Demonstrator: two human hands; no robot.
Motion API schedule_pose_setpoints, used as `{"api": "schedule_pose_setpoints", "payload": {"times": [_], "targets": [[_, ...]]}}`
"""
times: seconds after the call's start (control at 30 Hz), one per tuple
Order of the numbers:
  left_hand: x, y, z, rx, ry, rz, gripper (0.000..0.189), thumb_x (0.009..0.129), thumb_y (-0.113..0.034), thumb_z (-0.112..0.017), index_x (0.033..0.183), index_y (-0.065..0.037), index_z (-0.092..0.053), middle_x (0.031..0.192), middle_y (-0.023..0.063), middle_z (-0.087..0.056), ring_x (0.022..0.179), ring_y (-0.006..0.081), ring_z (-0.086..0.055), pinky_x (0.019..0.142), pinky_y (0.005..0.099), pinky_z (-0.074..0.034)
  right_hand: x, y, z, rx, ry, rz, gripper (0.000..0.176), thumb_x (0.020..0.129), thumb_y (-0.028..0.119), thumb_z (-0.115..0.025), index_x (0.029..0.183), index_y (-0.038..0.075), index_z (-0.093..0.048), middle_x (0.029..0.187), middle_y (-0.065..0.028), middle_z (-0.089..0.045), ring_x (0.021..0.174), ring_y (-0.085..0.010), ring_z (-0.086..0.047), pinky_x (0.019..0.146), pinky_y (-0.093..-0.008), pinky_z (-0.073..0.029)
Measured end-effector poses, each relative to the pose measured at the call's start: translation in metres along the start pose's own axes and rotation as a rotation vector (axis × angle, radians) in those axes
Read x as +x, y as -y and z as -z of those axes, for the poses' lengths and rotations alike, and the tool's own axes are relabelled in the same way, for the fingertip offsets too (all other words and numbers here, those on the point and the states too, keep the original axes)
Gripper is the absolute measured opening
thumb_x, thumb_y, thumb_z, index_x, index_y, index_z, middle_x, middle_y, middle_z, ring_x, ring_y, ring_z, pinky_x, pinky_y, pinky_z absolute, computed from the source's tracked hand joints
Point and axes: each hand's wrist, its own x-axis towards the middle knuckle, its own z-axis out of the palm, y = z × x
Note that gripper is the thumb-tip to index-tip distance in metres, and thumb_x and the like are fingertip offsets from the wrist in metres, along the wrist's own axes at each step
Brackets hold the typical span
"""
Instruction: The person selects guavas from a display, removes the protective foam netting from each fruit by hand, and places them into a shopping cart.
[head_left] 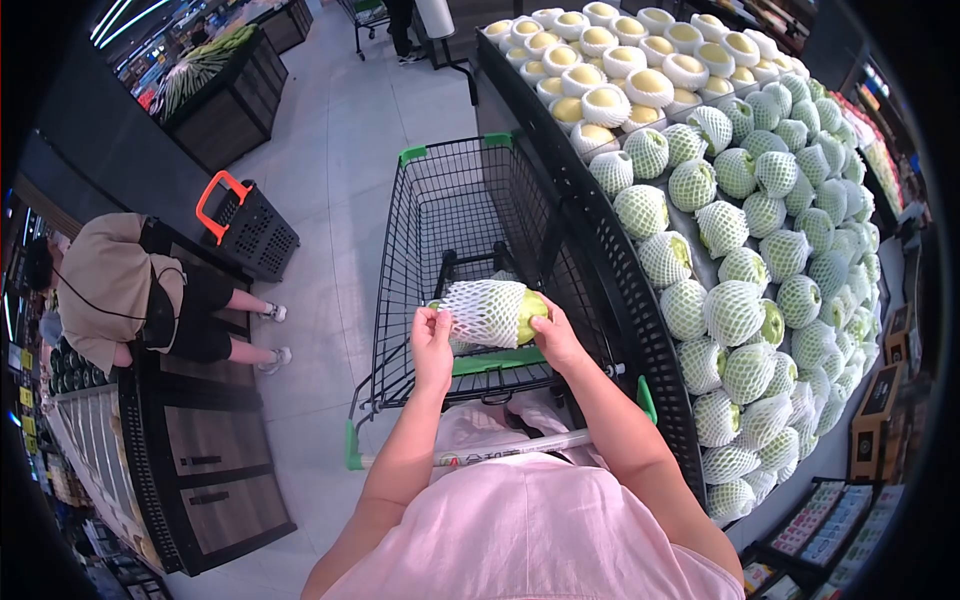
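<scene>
A pale green melon [530,318], partly covered by a white foam net [482,312], is held level above the shopping cart [455,200]. My left hand [432,345] is closed on the gathered left end of the net. At the other end, where bare green skin shows, my right hand [558,338] grips the melon, thumb on top. Below them, the cart's black wire basket has green corners, and another netted item is partly visible under the melon. The cart's handle [520,447] crosses in front of my body.
Right of the cart, a black-edged stand holds many netted green melons [745,300] and yellow fruit [625,60] in white foam. To the left, a person [130,290] bends over another display. Beside that person stands a black basket [258,235] with an orange handle.
</scene>
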Motion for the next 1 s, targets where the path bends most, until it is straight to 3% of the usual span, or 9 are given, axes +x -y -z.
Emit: {"api": "schedule_pose_setpoints", "payload": {"times": [0.53,0.63,0.73,0.83,0.87,0.97,1.0], "targets": [[0.001,0.005,0.003,-0.049,0.018,-0.033,0.013,0.100,-0.015,-0.051,0.092,-0.007,-0.045,0.086,0.0017,-0.054,0.078,0.0066,-0.051,0.075,0.0240,-0.045,0.001,-0.006,0.005,0.081,0.056,-0.045,0.073,0.078,0.035,-0.074,0.131,-0.005,-0.044,0.124,-0.0097,-0.057,0.116,-0.0169,-0.054,0.103,-0.0317,-0.039],[0.000,0.003,0.001,-0.052,0.002,-0.022,0.013,0.100,-0.015,-0.050,0.092,-0.007,-0.044,0.086,0.0018,-0.054,0.078,0.0069,-0.052,0.075,0.0238,-0.045,0.000,-0.007,0.006,0.092,0.070,-0.062,0.078,0.078,0.044,-0.072,0.132,-0.004,-0.044,0.123,-0.0092,-0.058,0.115,-0.0179,-0.055,0.103,-0.0334,-0.040],[0.004,0.003,0.006,-0.060,-0.043,-0.007,0.013,0.100,-0.015,-0.050,0.092,-0.006,-0.045,0.087,0.0024,-0.055,0.078,0.0077,-0.052,0.074,0.0239,-0.045,-0.004,-0.001,0.000,0.065,0.025,-0.122,0.088,0.072,0.063,-0.067,0.134,0.004,-0.045,0.130,-0.0102,-0.054,0.119,-0.0231,-0.053,0.103,-0.0409,-0.040],[0.010,0.004,0.013,-0.069,-0.108,0.023,0.013,0.100,-0.015,-0.050,0.093,-0.005,-0.045,0.089,0.0040,-0.056,0.080,0.0091,-0.054,0.075,0.0250,-0.047,-0.005,0.007,-0.005,0.233,0.056,-0.165,0.088,0.072,0.067,-0.063,0.135,0.009,-0.046,0.134,-0.0104,-0.051,0.124,-0.0263,-0.049,0.106,-0.0449,-0.037],[0.010,0.003,0.014,-0.091,-0.126,0.036,0.013,0.100,-0.015,-0.050,0.094,-0.004,-0.046,0.090,0.0046,-0.056,0.081,0.0096,-0.055,0.075,0.0255,-0.047,-0.004,0.009,-0.008,0.267,0.048,-0.150,0.084,0.072,0.069,-0.061,0.132,0.013,-0.048,0.129,-0.0089,-0.054,0.118,-0.0271,-0.052,0.102,-0.0451,-0.040],[0.011,0.005,0.017,-0.092,-0.148,0.051,0.013,0.100,-0.015,-0.050,0.095,-0.003,-0.046,0.092,0.0062,-0.057,0.083,0.0107,-0.057,0.077,0.0267,-0.049,-0.003,0.009,-0.003,0.531,0.089,-0.162,0.085,0.072,0.067,-0.062,0.134,0.012,-0.047,0.133,-0.0093,-0.051,0.122,-0.0264,-0.050,0.105,-0.0428,-0.038],[0.012,0.005,0.017,-0.083,-0.151,0.053,0.013,0.100,-0.015,-0.050,0.095,-0.003,-0.046,0.092,0.0067,-0.058,0.084,0.0111,-0.058,0.078,0.0270,-0.049,-0.002,0.009,-0.002,0.570,0.101,-0.147,0.084,0.072,0.070,-0.061,0.132,0.013,-0.049,0.131,-0.0084,-0.052,0.119,-0.0254,-0.051,0.100,-0.0419,-0.042]]}}
